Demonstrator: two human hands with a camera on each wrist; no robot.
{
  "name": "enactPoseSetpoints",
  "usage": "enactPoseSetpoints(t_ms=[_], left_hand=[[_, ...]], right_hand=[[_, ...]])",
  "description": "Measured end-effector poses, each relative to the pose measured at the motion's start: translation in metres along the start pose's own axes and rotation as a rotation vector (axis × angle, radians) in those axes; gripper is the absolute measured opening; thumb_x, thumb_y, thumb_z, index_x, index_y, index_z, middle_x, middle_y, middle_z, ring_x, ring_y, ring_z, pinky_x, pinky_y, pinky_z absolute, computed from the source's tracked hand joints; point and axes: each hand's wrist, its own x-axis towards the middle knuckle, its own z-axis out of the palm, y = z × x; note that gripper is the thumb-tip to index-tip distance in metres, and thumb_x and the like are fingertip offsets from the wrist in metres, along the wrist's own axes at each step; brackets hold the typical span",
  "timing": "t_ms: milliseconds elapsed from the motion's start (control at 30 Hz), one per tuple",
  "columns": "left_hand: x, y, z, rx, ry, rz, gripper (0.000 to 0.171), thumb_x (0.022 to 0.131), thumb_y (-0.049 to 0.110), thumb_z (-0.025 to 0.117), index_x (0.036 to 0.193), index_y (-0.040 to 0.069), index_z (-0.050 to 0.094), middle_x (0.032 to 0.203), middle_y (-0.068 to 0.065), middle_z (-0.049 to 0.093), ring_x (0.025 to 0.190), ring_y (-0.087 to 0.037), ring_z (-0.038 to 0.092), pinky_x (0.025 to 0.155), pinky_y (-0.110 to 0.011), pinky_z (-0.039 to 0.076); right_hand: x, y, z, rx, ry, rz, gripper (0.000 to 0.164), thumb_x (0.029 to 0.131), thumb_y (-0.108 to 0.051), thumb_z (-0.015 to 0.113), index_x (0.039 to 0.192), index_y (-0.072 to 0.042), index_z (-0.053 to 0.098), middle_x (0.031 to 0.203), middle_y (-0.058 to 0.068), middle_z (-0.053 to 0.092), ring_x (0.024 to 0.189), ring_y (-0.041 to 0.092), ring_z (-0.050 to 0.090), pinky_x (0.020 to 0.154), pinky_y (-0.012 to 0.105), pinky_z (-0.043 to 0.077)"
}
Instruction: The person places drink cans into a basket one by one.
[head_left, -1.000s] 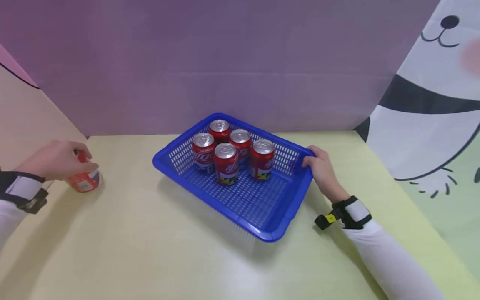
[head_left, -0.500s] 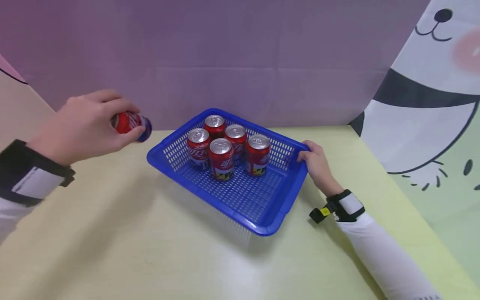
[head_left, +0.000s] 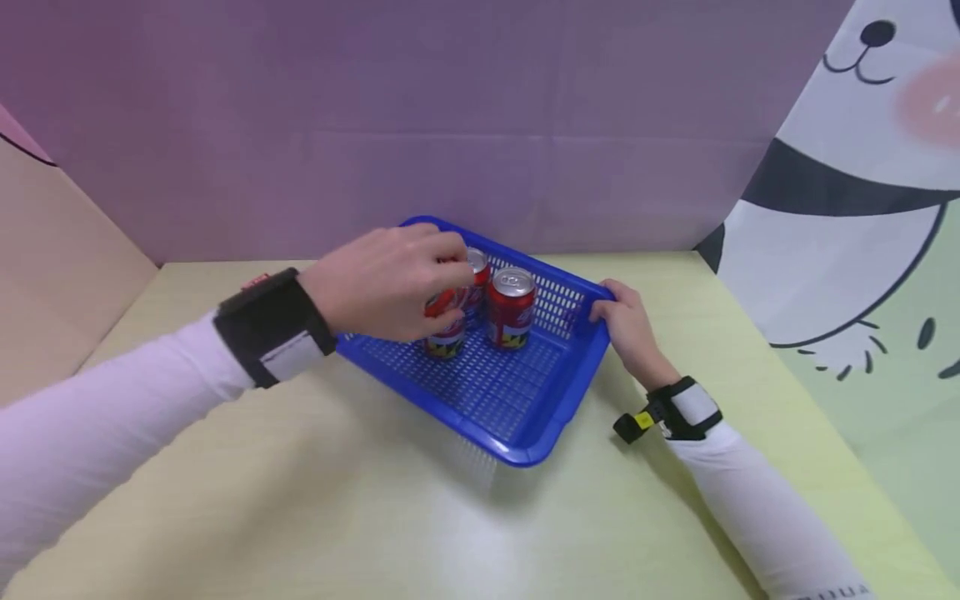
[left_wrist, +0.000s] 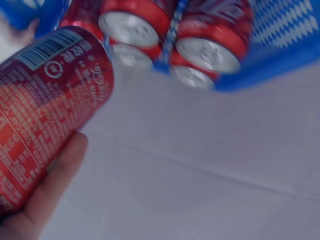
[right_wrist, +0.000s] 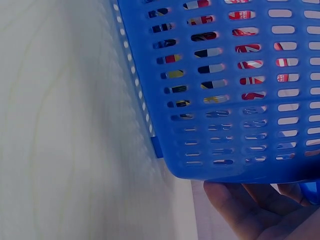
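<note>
My left hand [head_left: 393, 283] holds a red drink can [left_wrist: 55, 100] over the left part of a blue plastic basket [head_left: 517, 457]. In the left wrist view the can is tilted, its barcode and white print showing, with fingers along its side. Inside the basket stand several red cans with silver tops, among them one can [head_left: 512, 312] on the right of the group; my left hand hides others. At the basket's right corner my right hand [head_left: 632, 333] grips the rim, and the right wrist view shows fingers [right_wrist: 235, 205] curled at that rim.
A pale wooden table [head_left: 360, 517] lies under the basket. Behind it rises a purple wall [head_left: 420, 108], and a wall panel with a cartoon animal [head_left: 847, 275] stands on the right. A black strap [head_left: 273, 325] circles the left wrist.
My left hand has picked the can up from the table's far left and carried it right, over the basket. The right hand has kept its grip on the rim.
</note>
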Motion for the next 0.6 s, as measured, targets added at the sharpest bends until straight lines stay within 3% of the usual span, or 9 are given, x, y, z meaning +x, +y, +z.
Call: enactPoseSetpoints(t_ms=[100, 233, 467, 600], left_hand=[[0.013, 0.010, 0.012, -0.002, -0.151, 0.033, 0.031, 0.088, 0.029, 0.072, 0.109, 0.008, 0.070, 0.109, -0.010, 0.064, 0.098, -0.028, 0.058, 0.085, -0.039, 0.052], [0.026, 0.018, 0.026, 0.009, -0.281, 0.096, 0.030, 0.090, 0.029, 0.070, 0.114, 0.011, 0.069, 0.111, -0.009, 0.063, 0.100, -0.027, 0.056, 0.087, -0.037, 0.050], [0.038, 0.024, 0.050, 0.094, -0.387, 0.223, 0.031, 0.093, 0.029, 0.065, 0.121, 0.014, 0.068, 0.114, -0.008, 0.062, 0.098, -0.027, 0.056, 0.083, -0.036, 0.051], [0.042, 0.026, 0.060, 0.119, -0.428, 0.258, 0.032, 0.093, 0.029, 0.067, 0.121, 0.015, 0.068, 0.117, -0.007, 0.063, 0.100, -0.026, 0.057, 0.084, -0.035, 0.051]], right_hand=[[0.000, -0.001, 0.002, 0.013, -0.010, -0.007, 0.019, 0.074, 0.005, 0.052, 0.093, 0.009, 0.053, 0.080, 0.008, 0.048, 0.073, 0.018, 0.048, 0.061, 0.025, 0.042], [0.000, -0.002, 0.005, 0.016, -0.007, -0.005, 0.019, 0.074, 0.005, 0.052, 0.092, 0.009, 0.053, 0.078, 0.007, 0.048, 0.073, 0.018, 0.047, 0.060, 0.025, 0.042], [-0.003, -0.004, 0.006, 0.009, -0.004, -0.006, 0.019, 0.074, 0.005, 0.052, 0.092, 0.009, 0.054, 0.077, 0.006, 0.047, 0.070, 0.016, 0.047, 0.058, 0.025, 0.041], [-0.004, -0.004, 0.006, 0.010, -0.002, -0.006, 0.019, 0.074, 0.005, 0.052, 0.092, 0.009, 0.054, 0.077, 0.006, 0.048, 0.069, 0.016, 0.047, 0.057, 0.025, 0.041]])
